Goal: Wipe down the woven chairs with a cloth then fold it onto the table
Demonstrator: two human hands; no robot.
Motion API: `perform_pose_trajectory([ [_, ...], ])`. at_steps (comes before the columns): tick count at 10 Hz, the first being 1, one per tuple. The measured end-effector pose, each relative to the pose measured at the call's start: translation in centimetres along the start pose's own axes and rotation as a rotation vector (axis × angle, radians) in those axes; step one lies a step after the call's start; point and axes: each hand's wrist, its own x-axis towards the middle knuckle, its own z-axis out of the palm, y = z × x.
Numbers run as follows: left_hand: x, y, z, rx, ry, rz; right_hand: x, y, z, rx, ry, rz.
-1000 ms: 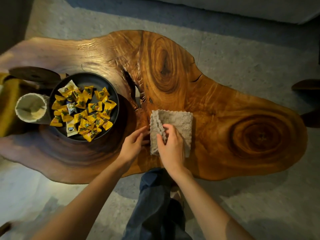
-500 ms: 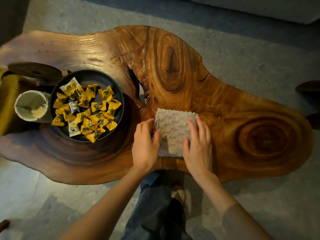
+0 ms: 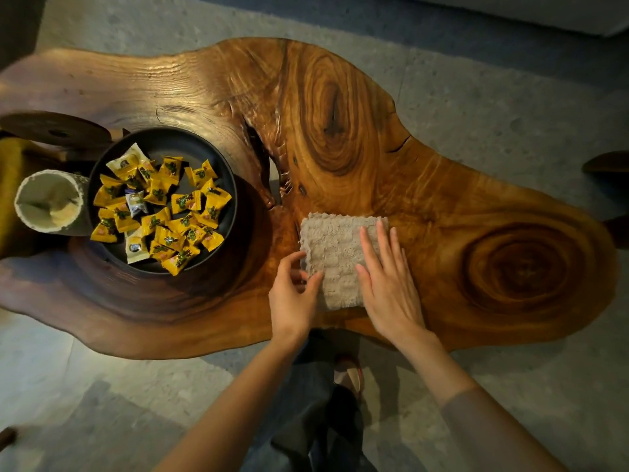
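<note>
A beige textured cloth (image 3: 332,253) lies folded into a small rectangle on the live-edge wooden table (image 3: 340,131), near its front edge. My right hand (image 3: 388,284) rests flat on the cloth's right side with straight fingers. My left hand (image 3: 292,294) sits at the cloth's lower left edge, its thumb and fingertips touching the edge with fingers lightly bent. No woven chair is clearly in view.
A black bowl (image 3: 218,158) of yellow wrapped candies stands at the table's left. Beside it lies a pale cylindrical cup (image 3: 47,202) on its side, with a yellow fabric (image 3: 10,185) at the far left. Dark objects (image 3: 606,165) sit at the right edge. Grey floor surrounds the table.
The cloth went from partly folded under my right hand to a flat rectangle. My right hand slid onto its right side; my left hand moved to the lower left edge.
</note>
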Motion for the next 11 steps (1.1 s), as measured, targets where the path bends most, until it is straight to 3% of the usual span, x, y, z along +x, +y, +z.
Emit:
perform_pose_trajectory([
  [1, 0.2, -1.0, -0.1, 0.009, 0.024, -0.055, 0.4, 0.9, 0.7, -0.091, -0.077, -0.029],
  [2, 0.3, -0.9, -0.2, 0.120, 0.068, 0.034, 0.5, 0.9, 0.9, -0.159, -0.056, -0.044],
  [3, 0.0, -0.4, -0.6, 0.447, 0.158, 0.399, 0.3, 0.5, 0.8, -0.156, 0.039, -0.041],
  [4, 0.3, -0.4, 0.0, 0.791, 0.028, 0.716, 0.4, 0.2, 1.2, -0.150, 0.061, -0.064],
  [5, 1.4, -1.1, 1.1, 1.050, -0.108, 0.676, 0.7, 0.6, 2.3, -0.159, 0.011, -0.058],
  [6, 2.9, -2.7, 1.3, 1.176, -0.129, 0.642, 1.0, 1.2, 3.1, -0.171, 0.016, -0.055],
  [7, 3.7, -3.7, 1.2, 1.190, -0.146, 0.679, 1.2, 1.4, 3.5, -0.168, 0.039, -0.080],
  [9, 2.9, -2.2, 0.9, 1.284, -0.189, 0.590, 1.1, 1.2, 2.1, -0.191, -0.062, -0.079],
  [11, 0.0, 2.0, -2.4, 1.155, -0.230, 0.512, -0.8, -0.5, -3.4, -0.019, -0.027, -0.100],
])
